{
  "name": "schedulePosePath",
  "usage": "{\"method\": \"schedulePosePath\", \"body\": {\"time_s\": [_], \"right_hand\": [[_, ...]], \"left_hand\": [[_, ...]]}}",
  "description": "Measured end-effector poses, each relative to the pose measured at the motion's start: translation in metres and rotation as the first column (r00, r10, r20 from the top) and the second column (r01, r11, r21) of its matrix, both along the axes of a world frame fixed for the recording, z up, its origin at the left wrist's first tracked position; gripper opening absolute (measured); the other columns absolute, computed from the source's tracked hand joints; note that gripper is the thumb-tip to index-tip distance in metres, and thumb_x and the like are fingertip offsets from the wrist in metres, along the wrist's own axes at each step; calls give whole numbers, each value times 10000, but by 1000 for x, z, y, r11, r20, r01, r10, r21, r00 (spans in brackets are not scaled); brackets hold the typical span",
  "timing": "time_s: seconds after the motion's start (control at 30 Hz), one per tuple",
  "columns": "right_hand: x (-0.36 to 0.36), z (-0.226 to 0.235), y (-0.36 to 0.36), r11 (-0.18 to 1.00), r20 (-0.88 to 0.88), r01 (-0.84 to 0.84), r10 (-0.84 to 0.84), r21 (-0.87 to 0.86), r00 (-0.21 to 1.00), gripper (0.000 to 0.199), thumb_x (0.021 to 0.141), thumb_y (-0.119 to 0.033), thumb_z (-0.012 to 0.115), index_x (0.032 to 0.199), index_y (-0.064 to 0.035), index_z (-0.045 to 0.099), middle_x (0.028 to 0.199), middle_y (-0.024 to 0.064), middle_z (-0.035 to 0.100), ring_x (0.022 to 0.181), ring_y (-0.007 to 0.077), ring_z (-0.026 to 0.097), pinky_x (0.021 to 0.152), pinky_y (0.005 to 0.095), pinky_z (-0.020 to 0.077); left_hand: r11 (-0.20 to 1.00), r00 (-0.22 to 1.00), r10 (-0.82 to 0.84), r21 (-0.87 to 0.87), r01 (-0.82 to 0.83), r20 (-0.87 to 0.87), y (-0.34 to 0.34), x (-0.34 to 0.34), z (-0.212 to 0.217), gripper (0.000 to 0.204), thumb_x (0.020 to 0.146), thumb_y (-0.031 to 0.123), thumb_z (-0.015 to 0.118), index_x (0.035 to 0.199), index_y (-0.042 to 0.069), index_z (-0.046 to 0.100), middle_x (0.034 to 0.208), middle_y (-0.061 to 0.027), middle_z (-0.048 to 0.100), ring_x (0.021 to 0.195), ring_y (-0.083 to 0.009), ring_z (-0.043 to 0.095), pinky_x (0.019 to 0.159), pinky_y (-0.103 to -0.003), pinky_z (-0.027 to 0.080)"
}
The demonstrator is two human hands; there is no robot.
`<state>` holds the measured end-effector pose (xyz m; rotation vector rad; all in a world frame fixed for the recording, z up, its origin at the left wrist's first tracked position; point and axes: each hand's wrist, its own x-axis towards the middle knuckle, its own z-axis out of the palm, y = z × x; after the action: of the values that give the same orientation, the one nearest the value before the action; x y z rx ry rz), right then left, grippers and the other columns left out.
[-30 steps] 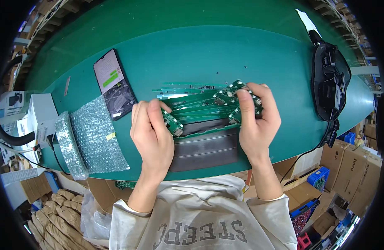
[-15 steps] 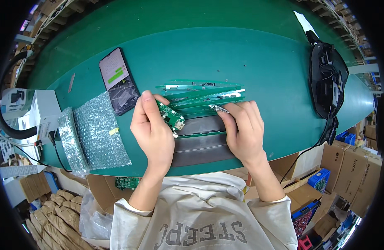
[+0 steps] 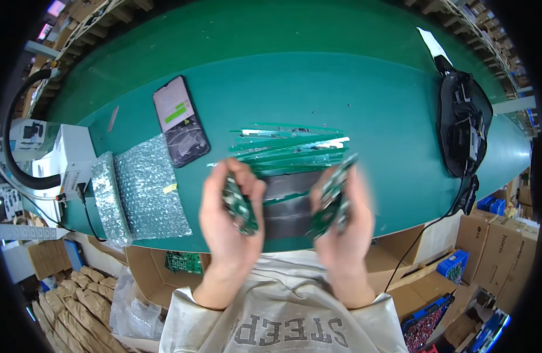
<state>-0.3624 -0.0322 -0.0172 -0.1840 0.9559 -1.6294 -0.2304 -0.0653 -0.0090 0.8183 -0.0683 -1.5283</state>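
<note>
The left hand [image 3: 218,220] has its fingers closed on a green circuit board [image 3: 238,207]; the right hand [image 3: 356,217] clasps other boards [image 3: 331,191] (blurred, number unclear), both near the green strips [image 3: 294,145] on the table [image 3: 394,147].

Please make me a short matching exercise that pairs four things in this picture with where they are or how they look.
Things:
1. Phone
2. Left hand
3. Green strips
4. Bubble wrap

Descriptions:
A. Loosely piled, running mostly side to side
B. Bears a small yellow patch
C. Pale upper part, dark lower part
D. Holding at least one green circuit board

Right pairs: 1-C, 2-D, 3-A, 4-B.
</note>
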Motion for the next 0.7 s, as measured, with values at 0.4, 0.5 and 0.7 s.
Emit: {"method": "schedulePosePath", "body": {"time_s": [0.4, 0.5, 0.7], "right_hand": [[19, 1, 36, 969, 283, -222, 244, -108, 928, 450, 971, -231, 503, 1334, 30, 557, 1288, 185, 616, 1211, 293, 596, 1117, 409, 447], [6, 0, 61, 987, 495, -78, -3, 143, 869, 414, 1003, -179, 509, 1369, 11, 536, 1301, 122, 603, 1255, 221, 558, 1146, 353, 412], [-37, -8, 112, 983, 661, 123, -183, 137, 728, 383, 976, -75, 528, 1357, -37, 517, 1262, 118, 538, 1167, 224, 550, 940, 341, 508]], "left_hand": [[850, 493, 216, -411, 329, 843, 45, -34, -7, 436, 1101, 253, 437, 1392, -8, 631, 1427, -194, 565, 1286, -355, 563, 1131, -514, 408], [748, 286, 439, -523, 409, 852, 64, -54, -20, 410, 1060, 219, 520, 1369, -16, 650, 1431, -219, 559, 1360, -423, 538, 1136, -622, 397], [428, 547, 441, -702, 568, 712, 96, -63, -18, 305, 918, 78, 693, 1205, -23, 719, 1291, -187, 641, 1213, -416, 631, 1033, -516, 507]]}}
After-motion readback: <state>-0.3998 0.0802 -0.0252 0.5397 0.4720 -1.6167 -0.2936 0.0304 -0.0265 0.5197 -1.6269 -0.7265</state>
